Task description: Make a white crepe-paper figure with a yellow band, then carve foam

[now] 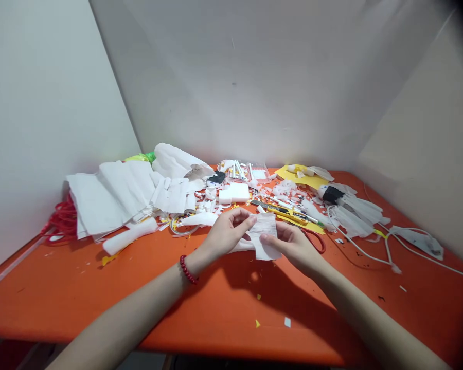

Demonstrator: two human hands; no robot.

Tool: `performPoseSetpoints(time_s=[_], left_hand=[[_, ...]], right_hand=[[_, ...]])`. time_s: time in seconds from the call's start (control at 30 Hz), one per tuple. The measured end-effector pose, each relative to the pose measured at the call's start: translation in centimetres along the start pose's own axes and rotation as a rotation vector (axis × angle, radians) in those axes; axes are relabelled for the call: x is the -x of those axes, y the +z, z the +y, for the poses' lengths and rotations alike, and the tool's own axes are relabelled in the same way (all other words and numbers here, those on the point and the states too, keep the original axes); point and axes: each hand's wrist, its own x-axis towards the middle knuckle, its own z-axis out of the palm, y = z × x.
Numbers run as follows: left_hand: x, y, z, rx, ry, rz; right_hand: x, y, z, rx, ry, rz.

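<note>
Both hands meet over the middle of the orange table (216,303), holding a small piece of white crepe paper (265,236). My left hand (227,232), with a red bead bracelet on its wrist, pinches the paper's upper left edge. My right hand (293,244) grips the paper from the right, thumb on top. The paper is held just above the table surface.
A pile of white paper sheets (111,195) lies at the left, with red cord (64,218) beside it. Behind the hands are paper scraps, a yellow utility knife (283,210), yellow paper (301,177), red-handled scissors (318,241), white tassels (351,208) and white cables (389,252).
</note>
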Motion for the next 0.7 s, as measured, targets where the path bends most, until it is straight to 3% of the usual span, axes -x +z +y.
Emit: performPoseSetpoints(time_s=[0.7], left_hand=[[0.94,-0.23,0.64,-0.119,-0.018,-0.064]], right_hand=[[-0.14,-0.13,0.57,0.103,-0.092,0.097]])
